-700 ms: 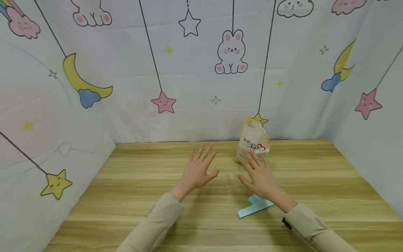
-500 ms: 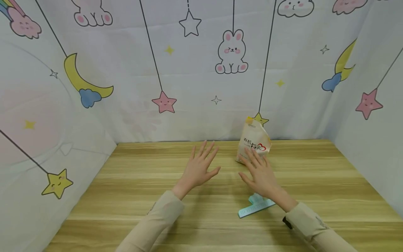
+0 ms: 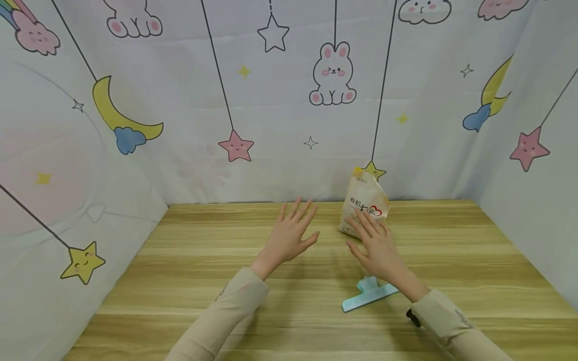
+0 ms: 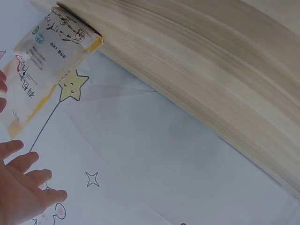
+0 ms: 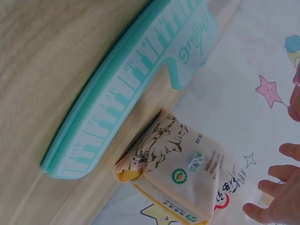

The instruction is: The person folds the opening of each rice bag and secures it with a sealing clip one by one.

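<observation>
1. On the wooden table [image 3: 158, 281], partly hidden by the right wrist, a turquoise clip [image 3: 368, 297] is laid, presumably so placed for easy reach.
2. Beyond it, the right hand [image 3: 378, 253] is held raised, fingers spread; nothing is gripped, and whether the bag is touched cannot be told.
3. To its left, the left hand [image 3: 286, 239] is held likewise, fingers apart, with nothing grasped.
4. Behind the right hand, the printed bag [image 3: 365, 193] is stood upright, probably supported by its filled base.
</observation>
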Motion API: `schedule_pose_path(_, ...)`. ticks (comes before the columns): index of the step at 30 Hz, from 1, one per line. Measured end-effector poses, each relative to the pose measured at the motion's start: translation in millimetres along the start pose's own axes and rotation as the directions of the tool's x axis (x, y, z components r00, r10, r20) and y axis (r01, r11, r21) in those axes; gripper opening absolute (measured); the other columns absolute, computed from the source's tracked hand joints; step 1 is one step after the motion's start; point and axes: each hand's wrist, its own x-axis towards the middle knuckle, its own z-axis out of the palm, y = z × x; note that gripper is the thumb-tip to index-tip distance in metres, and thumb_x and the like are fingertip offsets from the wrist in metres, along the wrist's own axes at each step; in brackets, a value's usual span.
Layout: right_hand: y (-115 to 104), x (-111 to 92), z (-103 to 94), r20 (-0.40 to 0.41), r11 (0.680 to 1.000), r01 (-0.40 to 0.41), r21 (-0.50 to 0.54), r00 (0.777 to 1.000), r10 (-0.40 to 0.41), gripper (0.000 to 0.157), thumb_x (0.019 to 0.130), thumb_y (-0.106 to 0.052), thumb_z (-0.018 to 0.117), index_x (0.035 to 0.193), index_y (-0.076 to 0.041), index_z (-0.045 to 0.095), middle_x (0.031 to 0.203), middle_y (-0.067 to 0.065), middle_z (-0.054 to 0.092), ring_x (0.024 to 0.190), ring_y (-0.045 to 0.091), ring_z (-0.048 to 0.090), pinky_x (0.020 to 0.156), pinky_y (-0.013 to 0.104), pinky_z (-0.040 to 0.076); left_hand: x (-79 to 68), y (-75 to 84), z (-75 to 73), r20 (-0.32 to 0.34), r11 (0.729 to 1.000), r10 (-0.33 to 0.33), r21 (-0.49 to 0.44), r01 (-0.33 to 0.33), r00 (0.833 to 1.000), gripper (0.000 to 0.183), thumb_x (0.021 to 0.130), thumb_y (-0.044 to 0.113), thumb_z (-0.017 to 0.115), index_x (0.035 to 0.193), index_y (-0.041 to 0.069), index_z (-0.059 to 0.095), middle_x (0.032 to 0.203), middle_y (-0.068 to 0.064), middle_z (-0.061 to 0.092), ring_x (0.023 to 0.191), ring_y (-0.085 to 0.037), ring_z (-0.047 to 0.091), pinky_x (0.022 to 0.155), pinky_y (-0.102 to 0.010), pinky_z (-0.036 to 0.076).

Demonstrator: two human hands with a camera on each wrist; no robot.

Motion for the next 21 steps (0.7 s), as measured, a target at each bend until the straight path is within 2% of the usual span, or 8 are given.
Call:
schedule_pose_path(8,2.9,1.2,-0.1,-0.043,1.0,0.016,0.014,0.999,-0.015,0.056,0.079,-0.022,0.064,0.13,-0.008,0.045,0.139,0.017,0.038,0.127,0.034,0.034,0.093,0.059,0.03,6.1,1.0,-2.1,-0.045,1.0,0.012,0.021,-0.011,0.999,0.058,0.087,0.042,0.05,0.137,0.015,0.036,0.142,-0.005,0.037,0.133,-0.027,0.028,0.106,-0.051,0.023)
schedule_pose_path(15,3.8,2.1,-1.3,-0.037,0.998,-0.034,0.052,0.999,0.036,0.052,0.081,-0.021,0.062,0.129,-0.01,0.045,0.141,0.017,0.034,0.125,0.036,0.035,0.09,0.058,0.029,11.4,1.4,-3.2,-0.055,1.0,0.008,0.023,-0.007,0.998,0.055,0.088,0.04,0.05,0.135,0.015,0.038,0.14,-0.007,0.039,0.132,-0.029,0.03,0.106,-0.051,0.024)
schedule_pose_path(21,5.1,3.2,-3.3,-0.07,0.995,-0.076,0.061,0.994,0.08,0.049,0.081,-0.018,0.062,0.127,-0.008,0.047,0.138,0.019,0.036,0.117,0.04,0.039,0.083,0.056,0.032,19.4,2.9,-5.7,-0.082,0.999,0.029,0.024,-0.027,0.996,0.051,0.089,0.036,0.05,0.133,0.013,0.041,0.138,-0.01,0.041,0.129,-0.031,0.035,0.105,-0.049,0.027)
